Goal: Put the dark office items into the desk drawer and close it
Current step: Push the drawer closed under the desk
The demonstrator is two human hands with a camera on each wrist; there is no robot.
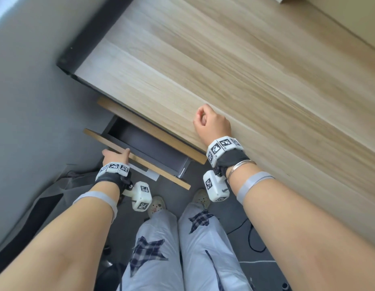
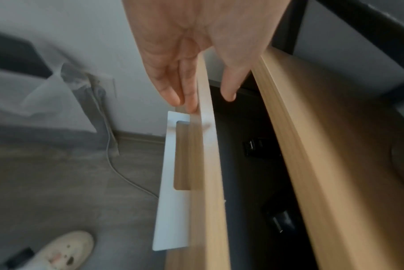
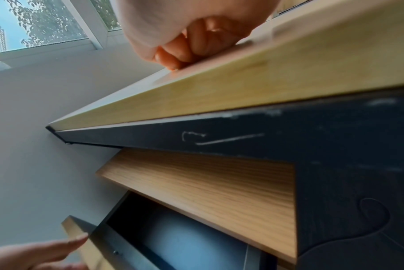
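**Drawer Partly Open, Left Hand on Its Front**

Standing partly pulled out beneath the desk top, the desk drawer (image 1: 149, 148) shows a dark interior. In the left wrist view two small dark items (image 2: 251, 147) lie on its floor, one nearer the hand and one (image 2: 279, 221) farther along; both are too blurred to name. The left hand (image 1: 116, 156) rests on the drawer's wooden front panel (image 1: 140, 162), fingers (image 2: 171, 87) straight down the outer face and thumb reaching over the top edge into the opening, without curling around it. A white handle plate (image 2: 167, 182) sits on the panel just beyond the fingertips. The right hand (image 1: 211, 124) is a loose fist holding nothing, resting on the front edge of the light wooden desk top (image 1: 224, 59). Below, the person's pale trousers (image 1: 161, 248) and light shoes (image 1: 156, 205) stand on a grey floor (image 1: 24, 101).
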